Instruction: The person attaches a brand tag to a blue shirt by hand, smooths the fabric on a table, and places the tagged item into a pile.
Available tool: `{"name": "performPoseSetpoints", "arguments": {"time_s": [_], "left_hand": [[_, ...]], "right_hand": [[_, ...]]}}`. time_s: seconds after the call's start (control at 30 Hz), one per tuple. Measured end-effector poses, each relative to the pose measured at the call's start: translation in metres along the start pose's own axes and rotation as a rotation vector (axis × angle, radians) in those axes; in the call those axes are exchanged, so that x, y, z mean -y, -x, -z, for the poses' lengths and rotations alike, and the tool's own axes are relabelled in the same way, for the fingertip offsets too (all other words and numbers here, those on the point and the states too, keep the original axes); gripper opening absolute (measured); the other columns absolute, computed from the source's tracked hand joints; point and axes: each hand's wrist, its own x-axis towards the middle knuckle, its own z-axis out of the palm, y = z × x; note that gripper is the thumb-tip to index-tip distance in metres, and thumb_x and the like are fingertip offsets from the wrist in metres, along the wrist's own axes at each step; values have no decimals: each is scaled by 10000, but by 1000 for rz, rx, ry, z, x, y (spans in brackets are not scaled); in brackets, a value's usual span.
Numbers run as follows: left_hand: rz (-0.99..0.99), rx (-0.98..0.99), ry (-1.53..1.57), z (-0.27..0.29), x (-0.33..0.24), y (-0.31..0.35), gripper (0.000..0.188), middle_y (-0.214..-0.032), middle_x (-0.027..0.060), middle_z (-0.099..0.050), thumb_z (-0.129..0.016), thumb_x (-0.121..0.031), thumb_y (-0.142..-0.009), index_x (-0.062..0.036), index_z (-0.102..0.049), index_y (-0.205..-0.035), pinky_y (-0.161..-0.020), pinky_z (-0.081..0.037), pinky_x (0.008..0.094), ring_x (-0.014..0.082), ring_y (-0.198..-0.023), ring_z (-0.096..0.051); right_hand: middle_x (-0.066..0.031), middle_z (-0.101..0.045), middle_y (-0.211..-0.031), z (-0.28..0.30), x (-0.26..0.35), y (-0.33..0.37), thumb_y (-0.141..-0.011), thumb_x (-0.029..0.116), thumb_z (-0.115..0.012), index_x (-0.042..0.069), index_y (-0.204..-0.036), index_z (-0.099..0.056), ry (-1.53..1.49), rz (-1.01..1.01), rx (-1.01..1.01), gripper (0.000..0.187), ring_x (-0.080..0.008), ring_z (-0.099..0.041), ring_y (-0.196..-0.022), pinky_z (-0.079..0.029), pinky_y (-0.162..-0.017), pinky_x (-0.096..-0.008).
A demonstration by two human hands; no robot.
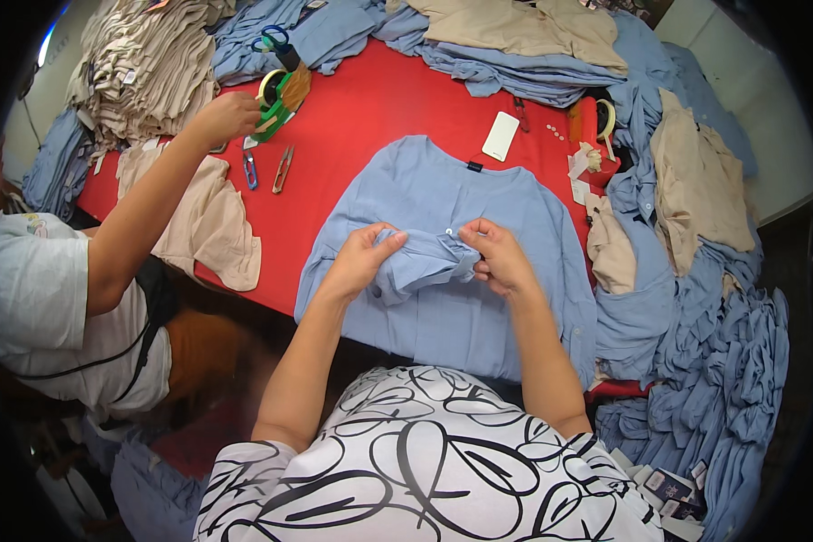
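Note:
A light blue shirt point(443, 325) lies spread in front of me, its collar pointing away and its lower part hanging over the table's near edge. Both my hands lift a bunched fold of its front. My left hand point(363, 260) pinches the fold's left side between thumb and fingers. On the other side, my right hand point(499, 257) closes on the cloth right beside a small white button point(449, 232). Gathered fabric stretches between the two hands. Some fingertips are hidden behind the cloth.
Thread snips point(283, 170), a green tape dispenser point(280, 108) and a white phone-like slab point(499, 136) lie on the red table point(370, 99). At left, a co-worker's hand point(230, 117) reaches to the dispenser above a beige garment point(210, 217). Garment piles point(144, 68) line the far and right sides.

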Motion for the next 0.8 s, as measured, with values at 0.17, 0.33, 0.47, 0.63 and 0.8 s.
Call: {"name": "performPoseSetpoints", "arguments": {"time_s": [0.17,0.33,0.47,0.63,0.8], "left_hand": [[-477,-593,-282,20,-38,-1,269,-854,76,-643,-613,-253,-989,12,-655,-960,-764,-472,313,146,-817,-580],[-667,-823,-306,55,-92,4,212,-968,37,-633,-594,-177,-996,-4,-643,-1106,-764,-466,278,116,-818,-559],[-459,-268,-697,-13,-49,-34,478,-1367,164,-554,-664,-242,-931,-81,-555,-1368,-1000,-445,359,269,-1180,-570],[-571,-115,-1500,-78,36,-55,653,-1581,109,-330,-594,-495,-921,-238,-423,-1496,-1190,-162,547,342,-1490,-212],[-621,-210,-1480,-44,35,-82,681,-1539,130,-384,-620,-523,-885,-211,-461,-1469,-1164,-164,613,377,-1456,-261]], "right_hand": [[-46,-635,-834,28,-6,32,-951,187,-628,26,-1095,-613,-5,352,-169,217,-104,-530,-599,-456,-575,-272],[-134,-689,-990,126,-16,136,-885,156,-664,8,-993,-671,861,366,-787,183,-228,-648,-826,-509,-745,-339],[-159,-674,-961,136,-39,169,-887,175,-665,-1,-1059,-641,1349,247,-819,246,-311,-637,-827,-504,-749,-388],[-100,-621,-827,126,-21,134,-960,210,-601,-8,-1040,-609,1071,404,-1050,232,-215,-571,-741,-474,-724,-341],[-169,-665,-865,181,21,128,-983,223,-540,-33,-1030,-583,709,414,-925,264,-308,-637,-825,-463,-754,-376]]}}
